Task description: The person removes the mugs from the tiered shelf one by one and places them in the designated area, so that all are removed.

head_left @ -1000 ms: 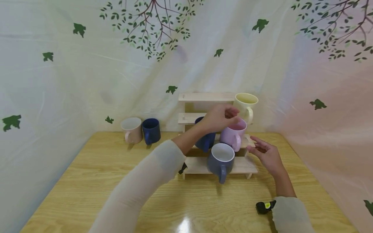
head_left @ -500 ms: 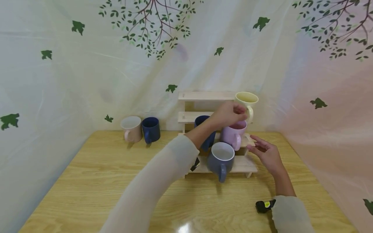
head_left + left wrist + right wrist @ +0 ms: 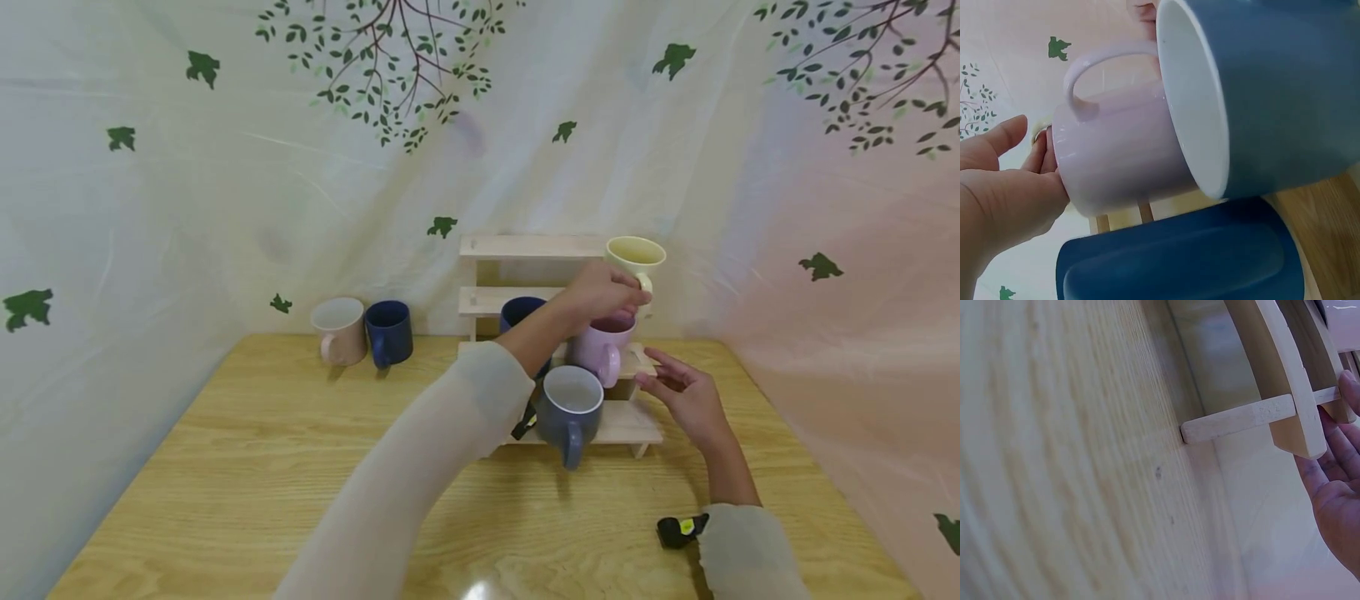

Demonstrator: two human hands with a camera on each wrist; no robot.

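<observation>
A wooden tiered rack (image 3: 528,247) holds several mugs. My left hand (image 3: 603,293) reaches over the pink mug (image 3: 600,346), its fingertips right at the handle of the yellow mug (image 3: 633,250) on the top tier. In the left wrist view the thumb (image 3: 1011,132) stands apart from the fingers, which are partly hidden behind the pink mug. A dark blue mug (image 3: 519,310) sits left of the pink one, partly covered by my left forearm. The grey-blue mug (image 3: 558,421) stands on the lowest tier. My right hand (image 3: 690,404) pinches the right end of a shelf board (image 3: 1300,406).
A beige mug (image 3: 345,337) and another dark blue mug (image 3: 392,333) stand together at the back left of the wooden table (image 3: 300,450). Behind hangs a pale cloth (image 3: 352,192) with leaf prints. A black wrist camera (image 3: 678,532) sits by the right sleeve.
My left hand has moved right, from above the pink mug to the yellow mug's handle. The right hand has kept its place at the rack. The mugs have not moved.
</observation>
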